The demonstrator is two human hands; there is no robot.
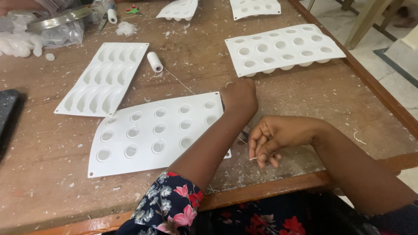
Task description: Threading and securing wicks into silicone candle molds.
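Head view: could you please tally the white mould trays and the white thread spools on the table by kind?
White mould trays: 5
White thread spools: 2
Total: 7

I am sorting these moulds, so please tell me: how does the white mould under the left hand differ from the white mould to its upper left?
The near mould has round cavities in a grid; the far mould has long curved ones. The near mould lies under the left hand and forearm; the far mould is untouched, and one corner overlaps the near mould. Both are white, flat and rectangular, lying on the wooden table.
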